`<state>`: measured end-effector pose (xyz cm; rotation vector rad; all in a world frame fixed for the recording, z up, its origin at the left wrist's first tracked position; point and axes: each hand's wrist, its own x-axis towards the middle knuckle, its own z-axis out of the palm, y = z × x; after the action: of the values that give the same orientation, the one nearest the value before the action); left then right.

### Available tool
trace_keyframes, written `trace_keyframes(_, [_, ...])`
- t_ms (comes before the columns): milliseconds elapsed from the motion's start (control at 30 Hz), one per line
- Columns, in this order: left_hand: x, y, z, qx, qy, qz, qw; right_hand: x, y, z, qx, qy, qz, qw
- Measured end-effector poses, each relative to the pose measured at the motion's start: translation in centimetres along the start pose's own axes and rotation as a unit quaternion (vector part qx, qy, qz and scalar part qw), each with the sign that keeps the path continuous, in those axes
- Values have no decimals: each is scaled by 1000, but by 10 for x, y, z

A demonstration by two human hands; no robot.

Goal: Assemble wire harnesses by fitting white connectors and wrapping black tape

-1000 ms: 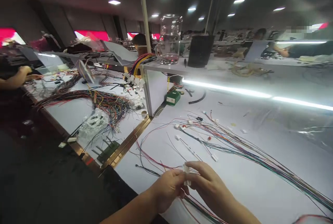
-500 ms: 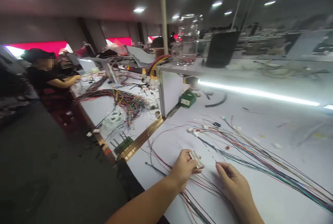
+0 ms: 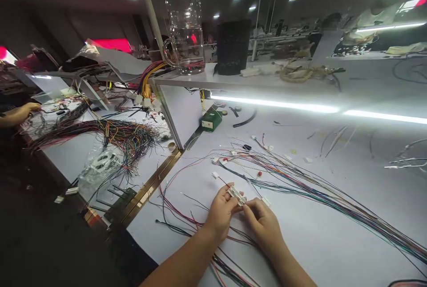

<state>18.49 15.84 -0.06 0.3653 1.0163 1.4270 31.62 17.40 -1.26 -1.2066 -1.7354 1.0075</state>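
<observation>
Since half a second ago the right hand [image 3: 263, 224] has come across to meet the left hand [image 3: 222, 213], and both now close on the same small piece. White workbench [image 3: 333, 233] spreads beneath them, lit by a bright strip light [image 3: 276, 105] under the shelf [image 3: 267, 83]. On that shelf stand a clear glass jug [image 3: 185, 33] and a black mesh holder [image 3: 232, 46]. Across the bench runs a long fan of coloured wires [image 3: 316, 189], passing just beyond the hands to the right edge. At the bench's far left corner sits a green box [image 3: 211, 120]. Between the 2 hands lies a white connector [image 3: 236, 196], tilted, just above the bench surface: left fingertips pinch its nearer side, right fingertips press against its lower end. Thin wires trail from under both wrists toward the near edge.
</observation>
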Motion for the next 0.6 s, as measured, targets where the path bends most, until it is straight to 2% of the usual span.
trace_keyframes(400, [-1,2,-3,-27,-30,12,999,1,-1,0,-14,-2,8,1000])
trace_keyframes(600, [0,-2,-3,-30,-13,31,999,0,3,1,-16,-6,-1,1000])
